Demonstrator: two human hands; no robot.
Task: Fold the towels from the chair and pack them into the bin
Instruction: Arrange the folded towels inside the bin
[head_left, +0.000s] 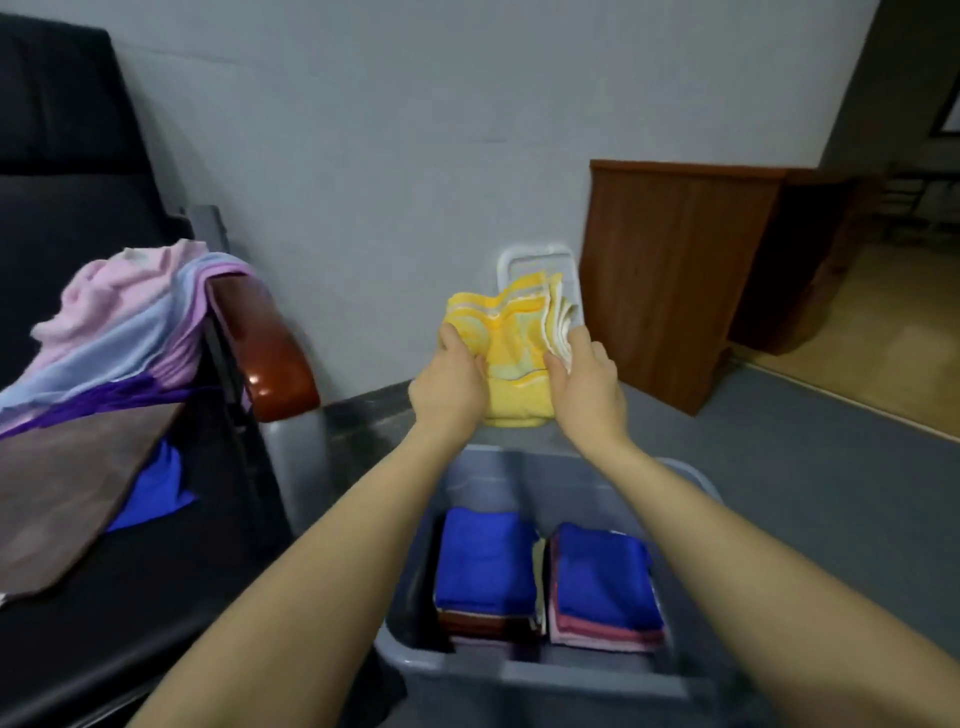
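Note:
A yellow towel (514, 358), partly folded and bunched, hangs in the air above the far end of the grey bin (519, 670). My left hand (449, 384) grips its left edge and my right hand (587, 384) grips its right edge, where several layers show. Inside the bin lie two stacks of folded towels, each topped by a blue towel (485, 556) (602, 577). On the black chair (67, 171) at the left lies a loose heap of pink, light blue, purple, brown and blue towels (119, 332).
The chair's glossy brown armrest (265, 353) juts toward the bin. A white plastic lid or tray (535, 257) leans on the grey wall behind the towel. A brown wooden cabinet (675, 275) stands at the right. Grey floor surrounds the bin.

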